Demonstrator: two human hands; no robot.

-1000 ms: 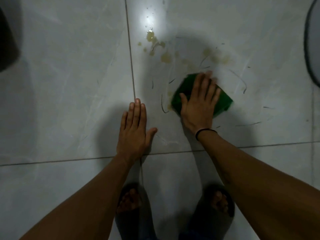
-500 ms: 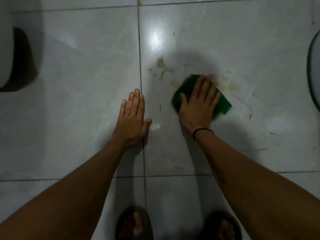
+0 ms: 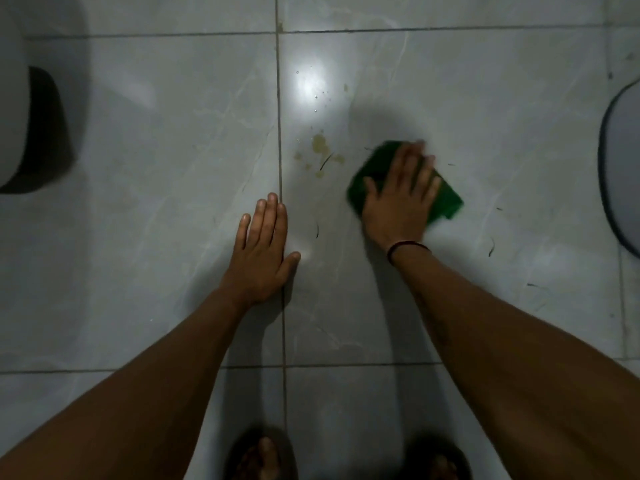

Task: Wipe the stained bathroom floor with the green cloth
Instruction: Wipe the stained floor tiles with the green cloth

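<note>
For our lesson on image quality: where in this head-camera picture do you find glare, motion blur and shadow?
Head view: glare sits on the tile beyond the yellowish stains; the right hand and green cloth are smeared by motion blur, the left hand is sharp; a soft shadow darkens the floor around the cloth.

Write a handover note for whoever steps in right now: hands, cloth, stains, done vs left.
Right hand: flat on the green cloth, pressing it to the floor tile; blurred, so mid-stroke.
Left hand: empty, palm flat on the floor beside the grout line, bracing.
Stains: yellowish blotches lie left of the cloth, uncovered. Thin dark strands are scattered around both hands.
Done: no blotches show on the tile right of the cloth.
Left: move the cloth left over the blotches, then pick up the strands.
</note>
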